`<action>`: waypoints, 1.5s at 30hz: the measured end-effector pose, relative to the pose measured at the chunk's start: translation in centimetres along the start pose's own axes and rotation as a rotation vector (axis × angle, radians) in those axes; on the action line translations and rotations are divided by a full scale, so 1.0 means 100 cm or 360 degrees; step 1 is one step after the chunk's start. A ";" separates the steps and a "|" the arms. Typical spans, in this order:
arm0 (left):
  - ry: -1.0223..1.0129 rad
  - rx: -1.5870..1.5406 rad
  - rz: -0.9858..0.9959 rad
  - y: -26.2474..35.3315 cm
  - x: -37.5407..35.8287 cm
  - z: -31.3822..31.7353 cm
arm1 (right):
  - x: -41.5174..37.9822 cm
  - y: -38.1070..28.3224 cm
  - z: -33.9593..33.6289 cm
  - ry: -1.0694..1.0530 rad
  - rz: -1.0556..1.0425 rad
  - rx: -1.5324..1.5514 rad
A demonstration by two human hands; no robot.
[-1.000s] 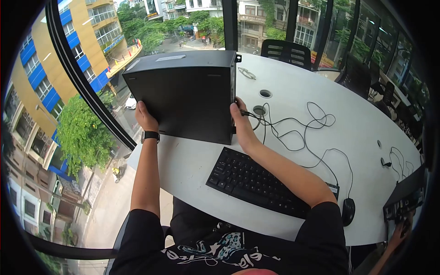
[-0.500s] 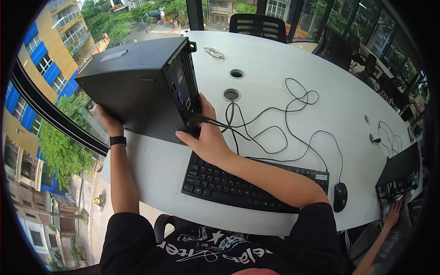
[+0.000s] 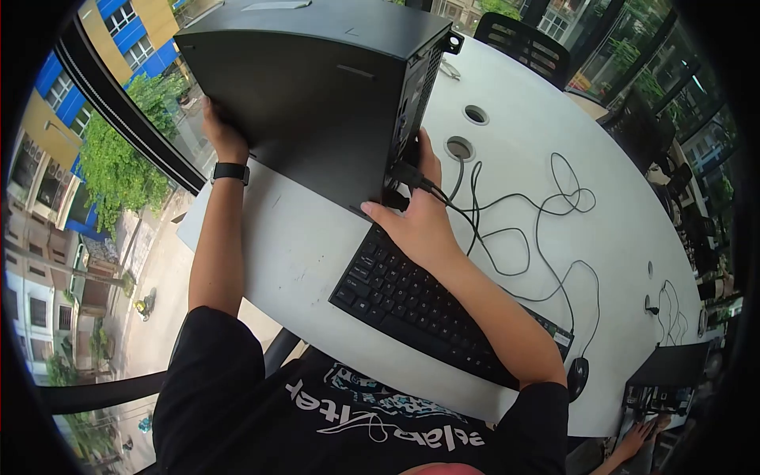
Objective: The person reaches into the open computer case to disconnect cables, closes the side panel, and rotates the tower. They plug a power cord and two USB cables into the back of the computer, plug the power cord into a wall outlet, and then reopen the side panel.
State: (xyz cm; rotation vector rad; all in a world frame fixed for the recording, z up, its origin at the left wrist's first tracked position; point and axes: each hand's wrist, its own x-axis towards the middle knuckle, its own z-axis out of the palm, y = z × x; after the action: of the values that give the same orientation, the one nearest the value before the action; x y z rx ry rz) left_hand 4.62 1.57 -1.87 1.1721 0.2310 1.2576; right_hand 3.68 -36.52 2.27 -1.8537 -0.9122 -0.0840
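Head view: 1 black computer case [image 3: 301,119], tilting between our left hand [image 3: 224,138] and right hand [image 3: 423,229], above the white table [image 3: 277,261]. Left fingers are clasping its left edge; right fingers are gripping its lower rear corner, beside 1 black plug [image 3: 409,175]. Both hands are touching it, neither lying nearer. Its broad side is facing us; its long axis we are not discerning surely.

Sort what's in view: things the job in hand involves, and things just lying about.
Apparently in the job:
computer case, held between left hand and right hand
black plug in its back

Seemingly just lying about:
keyboard
mouse
office chair
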 end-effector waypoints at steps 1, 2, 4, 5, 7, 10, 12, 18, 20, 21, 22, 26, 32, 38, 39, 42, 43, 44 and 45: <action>0.0008 -0.0038 0.0002 -0.004 0.003 -0.003 | 0.001 0.002 0.000 -0.0008 0.0020 0.0088; -0.0013 -0.0032 0.0015 0.000 0.002 0.002 | 0.002 0.002 0.000 0.0012 0.0016 0.0102; -0.0083 -0.0349 -0.0019 0.006 -0.003 0.014 | 0.002 0.001 -0.001 0.0010 0.0005 0.0091; -0.0102 -0.0347 -0.0016 0.000 0.000 0.010 | 0.001 0.001 0.000 0.0028 0.0006 0.0098; -0.0148 -0.0204 0.0080 -0.017 0.013 0.002 | 0.005 0.002 -0.001 0.0014 0.0017 0.0077; -0.0053 -0.0275 0.0108 -0.008 0.004 0.019 | 0.009 0.002 -0.003 0.0002 0.0037 0.0049; -0.0055 -0.0200 0.0149 -0.012 0.009 0.018 | 0.011 0.007 -0.002 0.0015 0.0020 0.0008; -0.0105 -0.0077 0.0196 -0.013 0.004 0.013 | -0.004 -0.012 -0.005 -0.0061 0.0009 -0.0282; -0.0117 0.0011 0.0229 -0.015 0.003 0.010 | -0.025 -0.042 -0.018 -0.0313 -0.0040 -0.0499; -0.0195 -0.0032 0.0096 -0.016 0.006 0.004 | -0.041 -0.055 -0.025 -0.0371 -0.0133 -0.0615; -0.0269 -0.0075 -0.0034 -0.016 0.007 0.001 | -0.049 -0.067 -0.035 -0.0377 -0.0127 -0.0622; -0.0243 -0.0095 -0.0073 -0.023 0.010 -0.003 | -0.030 -0.103 -0.100 -0.0856 -0.0252 -0.0446; -0.0148 -0.0096 -0.0033 -0.010 0.002 0.008 | 0.040 -0.058 -0.122 -0.0396 0.0111 -0.0413; -0.0146 -0.0176 -0.0135 -0.027 0.013 -0.003 | 0.045 -0.023 -0.115 -0.0780 0.0059 -0.0222; -0.0159 -0.0167 -0.0153 -0.026 0.010 -0.003 | 0.047 -0.021 -0.118 -0.0802 -0.0006 -0.0240; -0.0225 -0.0136 -0.0154 -0.012 0.003 0.004 | 0.049 -0.021 -0.124 -0.0889 -0.0192 -0.0371; -0.0202 -0.0131 -0.0146 -0.012 0.003 0.004 | 0.048 -0.024 -0.138 -0.0882 -0.0162 -0.0370; -0.0176 -0.0128 -0.0134 -0.010 0.002 0.005 | 0.047 -0.028 -0.160 -0.0925 -0.0083 -0.0390; -0.0207 -0.0156 -0.0145 -0.004 -0.002 0.009 | 0.045 -0.027 -0.182 -0.0973 -0.0015 -0.0419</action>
State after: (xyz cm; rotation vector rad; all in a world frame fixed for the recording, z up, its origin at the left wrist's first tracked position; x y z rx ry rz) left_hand 5.44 0.99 -1.82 1.1416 0.1236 1.0968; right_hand 11.25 -48.36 14.95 -2.1638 -1.3767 0.3951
